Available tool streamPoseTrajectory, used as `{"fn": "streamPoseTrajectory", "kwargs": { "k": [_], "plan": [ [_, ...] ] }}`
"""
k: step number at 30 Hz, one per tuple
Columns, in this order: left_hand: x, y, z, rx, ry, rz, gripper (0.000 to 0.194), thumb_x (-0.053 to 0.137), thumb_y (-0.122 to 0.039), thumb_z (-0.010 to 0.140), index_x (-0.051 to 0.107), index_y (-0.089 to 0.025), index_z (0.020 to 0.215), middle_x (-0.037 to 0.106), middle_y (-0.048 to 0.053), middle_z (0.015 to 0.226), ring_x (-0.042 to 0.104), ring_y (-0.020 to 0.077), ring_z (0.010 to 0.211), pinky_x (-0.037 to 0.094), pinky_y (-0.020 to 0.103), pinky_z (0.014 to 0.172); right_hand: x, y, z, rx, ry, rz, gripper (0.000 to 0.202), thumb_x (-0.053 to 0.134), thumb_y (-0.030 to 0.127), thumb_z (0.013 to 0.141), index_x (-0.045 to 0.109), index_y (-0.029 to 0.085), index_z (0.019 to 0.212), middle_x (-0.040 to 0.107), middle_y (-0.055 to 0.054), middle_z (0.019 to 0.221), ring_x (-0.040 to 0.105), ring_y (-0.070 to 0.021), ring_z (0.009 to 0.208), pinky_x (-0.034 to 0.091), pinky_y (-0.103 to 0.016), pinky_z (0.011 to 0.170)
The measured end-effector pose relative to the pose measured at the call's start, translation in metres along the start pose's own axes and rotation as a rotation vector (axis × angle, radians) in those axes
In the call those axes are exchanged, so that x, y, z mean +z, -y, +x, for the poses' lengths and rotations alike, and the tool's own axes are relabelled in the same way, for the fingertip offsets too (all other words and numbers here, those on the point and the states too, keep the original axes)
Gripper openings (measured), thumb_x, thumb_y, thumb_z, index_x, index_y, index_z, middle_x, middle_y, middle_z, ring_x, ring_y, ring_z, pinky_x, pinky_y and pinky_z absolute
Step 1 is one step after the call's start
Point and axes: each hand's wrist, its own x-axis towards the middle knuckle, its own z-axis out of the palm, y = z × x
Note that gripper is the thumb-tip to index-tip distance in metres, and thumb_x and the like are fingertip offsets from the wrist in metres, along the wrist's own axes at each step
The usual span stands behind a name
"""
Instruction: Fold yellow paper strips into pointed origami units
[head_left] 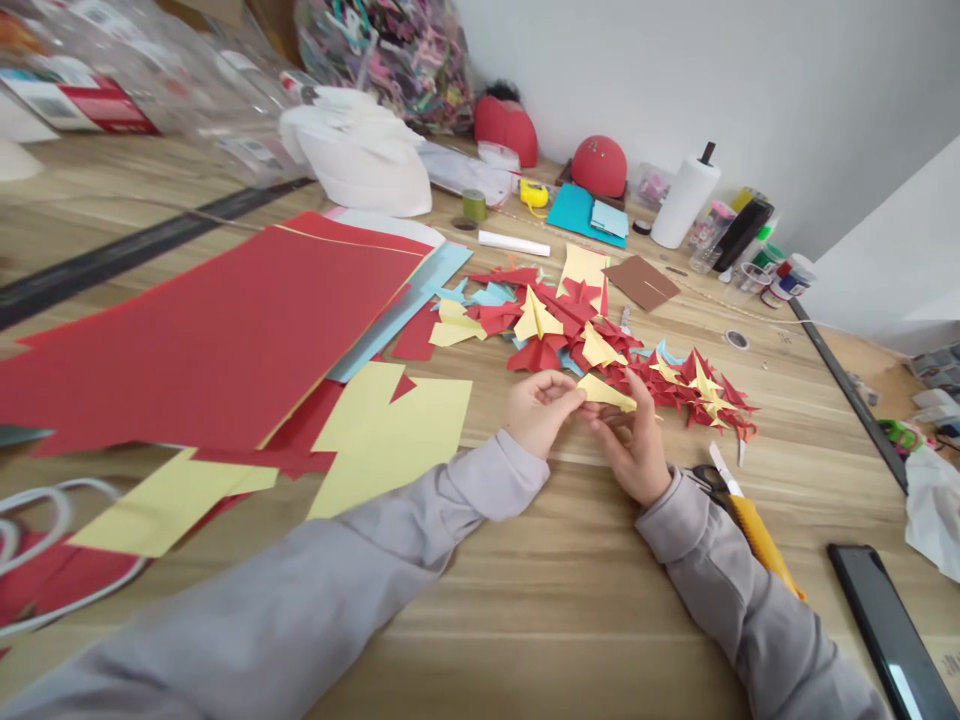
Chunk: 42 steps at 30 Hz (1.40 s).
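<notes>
A small folded piece of yellow paper (604,392) is pinched at its left end between the thumb and fingers of my left hand (538,412). My right hand (634,446) grips the same paper along its lower edge, its index finger raised behind it. Just beyond my hands lies a heap of folded paper planes, with a yellow plane (537,316) on top and a red plane (538,353) in front. More small red and yellow planes (705,388) cluster to the right. Part of the held paper is hidden by my fingers.
Large red sheets (202,330) and yellow sheets (397,430) lie to the left. Right of my hand are black-handled scissors (709,478) and a yellow utility knife (761,540). A phone (892,630) sits at the lower right. Bottles and a white roll (686,203) stand behind.
</notes>
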Motion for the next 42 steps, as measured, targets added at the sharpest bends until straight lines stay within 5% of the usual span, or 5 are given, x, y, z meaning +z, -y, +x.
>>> {"fn": "streamPoseTrajectory", "kwargs": {
  "k": [5,11,20,32,42],
  "plan": [
    [-0.007,0.000,0.006,-0.129,0.078,0.029,0.034,0.076,-0.022,0.048,0.050,-0.014,0.068,0.059,-0.002,0.046,0.060,0.0137,0.045,0.050,0.022,0.044,-0.004,-0.001,0.001,-0.021,-0.005,0.060,0.030,0.059,0.027,0.079,0.054,0.024,0.109,0.061,-0.008,0.103,0.060,-0.0184,0.087,0.051,-0.033,0.073],
    [-0.011,0.000,0.005,-0.060,0.302,0.203,0.027,0.074,-0.027,0.056,0.061,-0.011,0.074,0.062,0.001,0.052,0.060,0.0136,0.048,0.052,0.026,0.049,-0.007,-0.002,0.008,0.307,-0.157,0.337,0.016,0.064,0.036,0.074,0.059,0.021,0.076,0.060,0.001,0.060,0.056,-0.0130,0.053,0.048,-0.028,0.054],
    [-0.011,0.000,0.001,0.223,0.301,0.456,0.017,0.074,-0.024,0.059,0.071,-0.014,0.072,0.067,0.006,0.076,0.058,0.0102,0.055,0.047,0.021,0.052,-0.008,-0.007,0.010,0.419,-0.179,0.459,0.024,0.074,0.033,0.061,0.061,0.019,0.076,0.060,0.004,0.055,0.055,-0.0114,0.049,0.044,-0.024,0.049],
    [-0.010,0.001,0.003,0.036,0.245,0.407,0.017,0.073,-0.027,0.061,0.063,-0.013,0.062,0.062,0.002,0.048,0.058,0.0121,0.045,0.048,0.022,0.048,-0.006,-0.002,0.010,0.376,-0.126,0.404,0.020,0.073,0.035,0.063,0.062,0.020,0.070,0.062,0.002,0.060,0.057,-0.0121,0.051,0.048,-0.027,0.051],
    [-0.008,0.001,0.005,-0.029,0.261,0.307,0.024,0.075,-0.026,0.059,0.056,-0.012,0.063,0.062,0.001,0.050,0.059,0.0116,0.045,0.050,0.023,0.049,-0.003,-0.003,0.008,0.289,-0.186,0.315,0.011,0.070,0.029,0.068,0.064,0.021,0.073,0.065,0.000,0.066,0.061,-0.0144,0.057,0.050,-0.028,0.055]
  ]
}}
